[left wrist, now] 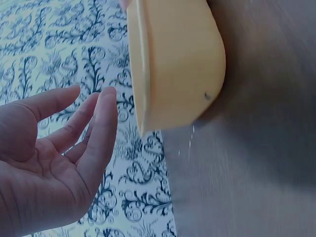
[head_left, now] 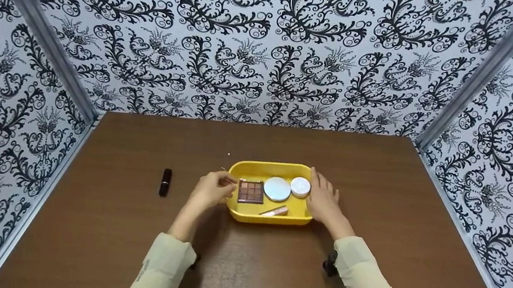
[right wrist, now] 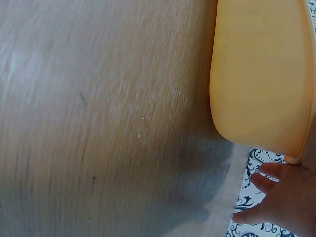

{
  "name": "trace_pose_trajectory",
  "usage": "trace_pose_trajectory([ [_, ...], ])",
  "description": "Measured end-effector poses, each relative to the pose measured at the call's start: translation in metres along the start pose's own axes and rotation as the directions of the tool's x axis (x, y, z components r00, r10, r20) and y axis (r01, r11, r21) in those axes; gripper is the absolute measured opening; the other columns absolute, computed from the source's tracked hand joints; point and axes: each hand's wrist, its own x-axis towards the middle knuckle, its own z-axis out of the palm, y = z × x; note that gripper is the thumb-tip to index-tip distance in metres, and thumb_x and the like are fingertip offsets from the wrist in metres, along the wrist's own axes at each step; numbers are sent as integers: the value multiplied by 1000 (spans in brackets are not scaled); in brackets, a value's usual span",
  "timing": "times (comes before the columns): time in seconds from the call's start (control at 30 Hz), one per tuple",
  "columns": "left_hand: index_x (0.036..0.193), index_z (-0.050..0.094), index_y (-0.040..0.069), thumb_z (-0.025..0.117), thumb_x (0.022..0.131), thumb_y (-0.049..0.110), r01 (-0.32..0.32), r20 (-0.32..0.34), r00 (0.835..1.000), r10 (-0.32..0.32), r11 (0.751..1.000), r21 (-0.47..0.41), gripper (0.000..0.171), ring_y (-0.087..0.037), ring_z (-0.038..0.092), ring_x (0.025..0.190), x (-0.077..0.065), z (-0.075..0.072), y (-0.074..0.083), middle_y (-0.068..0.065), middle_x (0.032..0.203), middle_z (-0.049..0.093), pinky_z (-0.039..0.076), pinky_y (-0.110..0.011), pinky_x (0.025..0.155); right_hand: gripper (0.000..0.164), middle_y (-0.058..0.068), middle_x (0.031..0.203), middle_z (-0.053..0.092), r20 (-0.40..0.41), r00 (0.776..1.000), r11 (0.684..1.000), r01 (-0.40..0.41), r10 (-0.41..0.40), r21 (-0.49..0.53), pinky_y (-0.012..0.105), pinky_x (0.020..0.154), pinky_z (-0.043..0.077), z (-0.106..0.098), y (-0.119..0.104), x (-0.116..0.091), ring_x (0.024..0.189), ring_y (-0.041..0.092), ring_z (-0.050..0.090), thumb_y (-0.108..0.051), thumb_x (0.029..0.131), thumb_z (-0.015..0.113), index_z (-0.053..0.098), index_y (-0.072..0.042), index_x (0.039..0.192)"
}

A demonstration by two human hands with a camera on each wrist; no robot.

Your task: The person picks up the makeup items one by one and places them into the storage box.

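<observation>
A yellow tray (head_left: pixel 272 220) sits on the table, holding an eyeshadow palette (head_left: pixel 250 192), a round silvery compact (head_left: pixel 277 189), a round white-lidded jar (head_left: pixel 300 187) and a small pink-capped tube (head_left: pixel 275 211). Beside the tray's left end is my left hand (head_left: pixel 213 189); the left wrist view shows its fingers (left wrist: pixel 104 118) loosely bent, with nothing held and a gap to the tray wall (left wrist: pixel 182 64). My right hand (head_left: pixel 324 199) rests against the tray's right end. In the right wrist view its fingers (right wrist: pixel 269 183) spread out past the rim; its thumb is hard to make out.
A black lipstick tube (head_left: pixel 165 182) lies on the brown table (head_left: pixel 243 266) to the left of the tray. Patterned walls (head_left: pixel 266 49) enclose the table at the back and both sides.
</observation>
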Motion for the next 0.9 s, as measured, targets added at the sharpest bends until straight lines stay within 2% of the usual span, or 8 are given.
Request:
trace_pose_trajectory([
  [0.33,110,69,-1,65,94,8,13,-98,995,-18,998,-54,19,-22,71,83,-10,-34,-19,-20,105,72,62,-43,79,75,23,162,22,-5,1000,1000,-3,3,-5,74,116,15,-1,1,-3,146,49,22,-11,98,49,8,-9,161],
  [0.47,114,67,-4,63,95,8,18,-118,993,-24,998,-54,23,-18,70,83,-13,-48,-29,-22,107,71,63,-37,76,75,23,162,21,4,1000,1000,-9,9,-16,74,116,15,-1,1,-2,146,49,22,-11,99,50,7,-9,161],
  [0.57,117,66,-3,61,97,9,34,-124,992,-38,999,-38,25,-17,70,84,-16,-59,-38,-22,111,70,62,-33,75,75,24,162,20,15,1000,1000,-11,11,-16,74,116,14,-1,0,-1,147,49,20,-11,100,49,6,-9,161],
  [0.7,120,66,-1,59,98,12,57,-139,989,-57,998,-2,26,-16,70,83,-21,-71,-48,-23,115,68,62,-34,76,75,23,163,19,27,1000,1000,-14,15,-8,74,117,13,0,0,0,148,48,18,-12,100,48,5,-10,161],
  [0.9,121,65,-2,57,99,14,74,-181,981,-65,996,40,28,-16,68,78,-25,-82,-64,-23,109,69,60,-38,74,74,23,163,18,32,999,1000,-17,18,-3,73,117,12,-1,-1,0,148,48,18,-12,101,47,4,-10,161],
])
